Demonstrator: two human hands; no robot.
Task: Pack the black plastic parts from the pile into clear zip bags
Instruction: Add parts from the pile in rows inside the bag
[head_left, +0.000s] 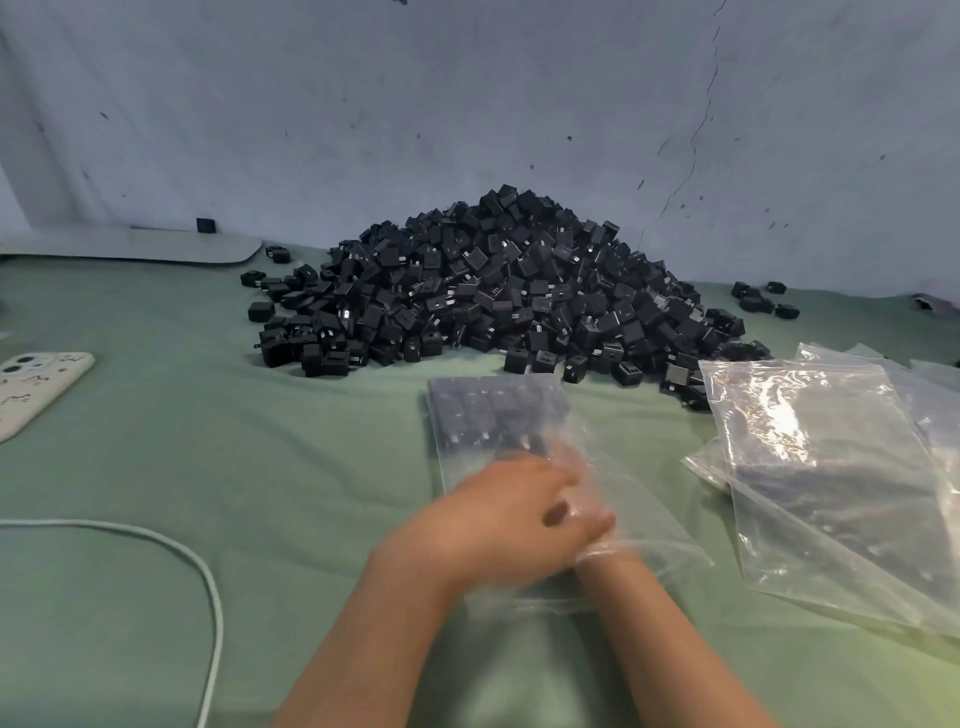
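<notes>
Saw a phone (36, 389) in a patterned case on green cloth (260, 467), far left. Noted a white cable (217, 613) looping nearby, a grey tray (156, 247) against the marked wall (363, 104).

Green-covered table (156, 467), black parts pile (498, 280), zip bags (831, 467), phone (36, 389), white cable (208, 582)

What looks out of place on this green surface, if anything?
Some stray black plastic parts lie apart from the pile, beyond its right edge. A single part sits alone on the grey board at the far left, well away from the others.
</notes>
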